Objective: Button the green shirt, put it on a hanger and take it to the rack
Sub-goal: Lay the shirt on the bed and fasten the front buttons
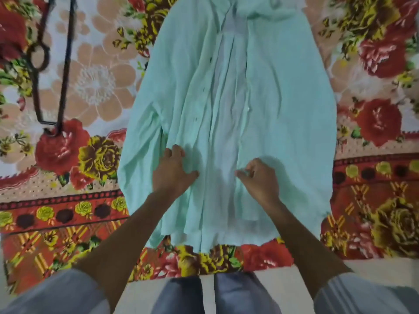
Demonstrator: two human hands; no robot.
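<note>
The pale green shirt (pixel 283 109) lies spread on the flowered bedspread, collar far from me, its front open down the middle with the lighter inside showing. My left hand (pixel 172 171) rests on the left front panel near the hem, fingers curled into the cloth and thumb out. My right hand (pixel 258 175) pinches the edge of the right front panel at about the same height. A dark hanger (pixel 65 64) lies on the bed at the upper left, well apart from the shirt and both hands.
The red, yellow and peach flowered bedspread (pixel 374 132) covers the whole bed. Its near edge (pixel 226 266) runs along the bottom, with pale floor and my legs below it.
</note>
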